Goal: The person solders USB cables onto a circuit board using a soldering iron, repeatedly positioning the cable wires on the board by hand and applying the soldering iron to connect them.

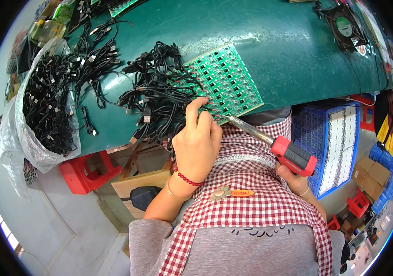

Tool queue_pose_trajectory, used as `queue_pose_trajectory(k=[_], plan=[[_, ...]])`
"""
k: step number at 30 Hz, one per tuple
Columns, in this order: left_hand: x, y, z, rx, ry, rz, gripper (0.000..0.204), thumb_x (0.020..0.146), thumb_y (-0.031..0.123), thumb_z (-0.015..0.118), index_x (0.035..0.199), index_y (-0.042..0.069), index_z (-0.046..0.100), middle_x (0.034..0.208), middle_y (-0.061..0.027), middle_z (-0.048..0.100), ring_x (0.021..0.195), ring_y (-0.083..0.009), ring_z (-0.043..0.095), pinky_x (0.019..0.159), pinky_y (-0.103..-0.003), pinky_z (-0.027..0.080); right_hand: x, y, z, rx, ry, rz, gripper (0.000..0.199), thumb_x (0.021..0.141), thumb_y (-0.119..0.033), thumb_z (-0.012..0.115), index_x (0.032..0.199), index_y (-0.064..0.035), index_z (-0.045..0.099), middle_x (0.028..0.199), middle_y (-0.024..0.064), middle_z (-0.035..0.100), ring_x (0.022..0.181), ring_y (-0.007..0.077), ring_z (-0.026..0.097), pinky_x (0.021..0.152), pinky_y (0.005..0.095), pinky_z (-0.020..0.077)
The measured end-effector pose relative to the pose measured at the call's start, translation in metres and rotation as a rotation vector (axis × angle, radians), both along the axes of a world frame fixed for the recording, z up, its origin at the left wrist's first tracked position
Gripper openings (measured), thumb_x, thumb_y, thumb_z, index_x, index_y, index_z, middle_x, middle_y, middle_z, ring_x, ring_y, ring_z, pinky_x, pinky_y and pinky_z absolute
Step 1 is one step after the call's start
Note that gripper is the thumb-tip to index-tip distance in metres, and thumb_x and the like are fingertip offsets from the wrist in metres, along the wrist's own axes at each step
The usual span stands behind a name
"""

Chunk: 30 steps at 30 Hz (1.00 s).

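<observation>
My right hand (291, 178) grips the red and black handle of a soldering iron (293, 156). Its metal tip reaches the near edge of a green circuit board panel (233, 76), which carries rows of small identical circuits. My left hand (196, 140) is closed at the panel's near left corner, fingertips pinching the wire end of a black USB cable; the fingers partly hide the wire. A thick heap of black USB cables (153, 99) lies left of that hand and over the panel's left part, with red wire ends along the board.
A clear plastic bag (19, 119) full of black cables stands at the table's left, with more loose cables beside it. A black fan (345, 27) sits far right on the green table (293, 50). Below are a red stool (88, 171) and a blue crate (330, 142).
</observation>
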<state>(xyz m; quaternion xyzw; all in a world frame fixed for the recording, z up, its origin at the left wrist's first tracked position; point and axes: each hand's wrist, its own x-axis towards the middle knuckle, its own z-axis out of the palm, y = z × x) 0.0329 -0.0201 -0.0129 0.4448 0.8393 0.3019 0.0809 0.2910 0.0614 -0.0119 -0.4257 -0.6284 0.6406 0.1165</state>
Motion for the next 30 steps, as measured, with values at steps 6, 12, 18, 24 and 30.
queue_pose_trajectory(k=[6, 12, 18, 24, 30], plan=[[-0.0018, -0.0023, -0.0032, 0.059, -0.023, -0.029, 0.010, 0.077, 0.002, 0.062, 0.076, 0.002, 0.051, 0.116, -0.0104, 0.058, 0.051, -0.0258, 0.060, 0.046, -0.035, 0.049, 0.0002, 0.0004, 0.0002, -0.005, 0.004, -0.012, 0.025, 0.076, -0.018, 0.074, 0.093, -0.0023, 0.064, 0.085, 0.0084, 0.060, 0.074, 0.0207, 0.058, 0.066, 0.0313, 0.0453], [-0.0013, -0.0021, -0.0033, 0.071, -0.037, -0.018, 0.010, 0.076, 0.001, 0.062, 0.076, 0.002, 0.051, 0.115, -0.0113, 0.059, 0.052, -0.0258, 0.060, 0.046, -0.035, 0.049, 0.0052, -0.0019, -0.0031, -0.014, 0.005, -0.011, 0.027, 0.076, -0.018, 0.075, 0.095, -0.0031, 0.064, 0.086, 0.0080, 0.059, 0.074, 0.0208, 0.058, 0.065, 0.0314, 0.0442], [-0.0004, -0.0033, -0.0071, 0.103, -0.025, -0.005, 0.012, 0.075, -0.001, 0.062, 0.077, 0.002, 0.050, 0.113, -0.0110, 0.060, 0.052, -0.0249, 0.061, 0.046, -0.034, 0.049, 0.0011, -0.0018, 0.0009, -0.040, -0.020, -0.029, 0.028, 0.076, -0.019, 0.075, 0.095, -0.0034, 0.064, 0.087, 0.0081, 0.059, 0.075, 0.0207, 0.057, 0.066, 0.0323, 0.0440], [-0.0001, -0.0025, -0.0075, 0.093, -0.027, 0.012, 0.013, 0.073, -0.003, 0.063, 0.074, 0.002, 0.050, 0.114, -0.0114, 0.061, 0.050, -0.0203, 0.058, 0.045, -0.031, 0.046, -0.0005, -0.0003, -0.0007, 0.024, 0.014, 0.029, 0.025, 0.075, -0.017, 0.075, 0.094, -0.0038, 0.064, 0.084, 0.0072, 0.059, 0.071, 0.0201, 0.057, 0.062, 0.0314, 0.0441], [-0.0003, -0.0028, -0.0082, 0.104, -0.033, 0.013, 0.014, 0.072, -0.003, 0.063, 0.074, 0.001, 0.050, 0.114, -0.0115, 0.061, 0.051, -0.0205, 0.058, 0.045, -0.031, 0.046, -0.0016, 0.0002, -0.0030, 0.115, -0.006, 0.123, 0.025, 0.074, -0.014, 0.074, 0.094, -0.0021, 0.064, 0.083, 0.0078, 0.059, 0.071, 0.0202, 0.058, 0.063, 0.0311, 0.0449]])
